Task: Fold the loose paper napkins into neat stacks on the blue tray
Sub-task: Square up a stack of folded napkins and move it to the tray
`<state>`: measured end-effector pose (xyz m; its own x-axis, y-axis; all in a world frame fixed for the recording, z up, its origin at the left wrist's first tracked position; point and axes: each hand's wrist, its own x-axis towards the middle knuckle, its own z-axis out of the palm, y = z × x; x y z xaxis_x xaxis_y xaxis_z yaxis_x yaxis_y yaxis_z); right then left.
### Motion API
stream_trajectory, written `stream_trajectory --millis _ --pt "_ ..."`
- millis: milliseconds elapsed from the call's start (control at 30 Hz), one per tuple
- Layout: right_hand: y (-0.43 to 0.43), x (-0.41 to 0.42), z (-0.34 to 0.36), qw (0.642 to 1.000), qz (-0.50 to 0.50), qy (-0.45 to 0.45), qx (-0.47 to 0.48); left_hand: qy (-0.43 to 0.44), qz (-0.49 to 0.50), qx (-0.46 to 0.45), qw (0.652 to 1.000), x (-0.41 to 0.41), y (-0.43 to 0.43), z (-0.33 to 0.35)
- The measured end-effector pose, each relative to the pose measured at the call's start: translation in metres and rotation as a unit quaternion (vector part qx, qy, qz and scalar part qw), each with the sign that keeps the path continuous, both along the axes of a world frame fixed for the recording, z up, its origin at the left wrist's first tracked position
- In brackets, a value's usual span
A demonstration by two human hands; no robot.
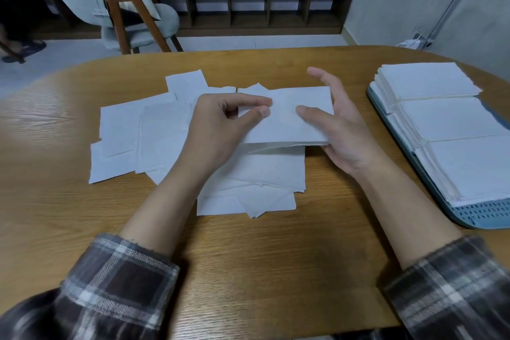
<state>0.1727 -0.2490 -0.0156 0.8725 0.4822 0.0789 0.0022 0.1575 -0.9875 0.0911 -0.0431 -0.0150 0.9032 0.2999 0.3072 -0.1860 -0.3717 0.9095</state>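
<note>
Though thin, a flat rectangular paper napkin (287,125).

Loose napkins (165,130) left of tray (485,215) (stacks (452,124) aboard).

We see a white folded napkin (285,125) held flat just above the scattered loose napkins (154,132) in the middle, while three neat stacks (441,119), perhaps more, lie in a row on the blue tray (491,215) at right.
</note>
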Motion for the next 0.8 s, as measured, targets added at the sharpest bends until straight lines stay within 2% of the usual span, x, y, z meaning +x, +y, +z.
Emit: stream_trajectory --millis 300,433,467,567,600,700,800 --pt "-0.001 0.001 -0.002 0.996 -0.019 -0.073 -0.051 0.015 0.017 0.0 1.0 -0.004 -0.007 0.004" --pt "-0.006 0.001 0.001 0.997 0.012 0.0 0.072 0.07 -0.005 -0.023 0.997 -0.004 -0.006 0.009" --pt "-0.006 0.0 0.0 0.998 0.007 -0.006 0.066 0.081 -0.022 -0.042 0.996 -0.004 -0.007 0.01" --pt "-0.003 0.002 -0.005 0.982 -0.064 -0.147 -0.103 0.039 -0.031 0.0 0.999 -0.007 -0.01 0.011" --pt "-0.003 0.003 -0.005 0.978 -0.059 -0.163 -0.118 0.023 -0.02 0.023 0.999 -0.006 -0.009 0.01" --pt "-0.003 0.002 -0.003 0.991 0.002 -0.116 -0.06 0.011 0.01 0.05 0.999 -0.003 -0.005 0.003" --pt "-0.004 0.002 -0.005 0.981 -0.048 -0.144 -0.123 0.017 0.007 0.064 0.998 -0.002 -0.005 0.001"
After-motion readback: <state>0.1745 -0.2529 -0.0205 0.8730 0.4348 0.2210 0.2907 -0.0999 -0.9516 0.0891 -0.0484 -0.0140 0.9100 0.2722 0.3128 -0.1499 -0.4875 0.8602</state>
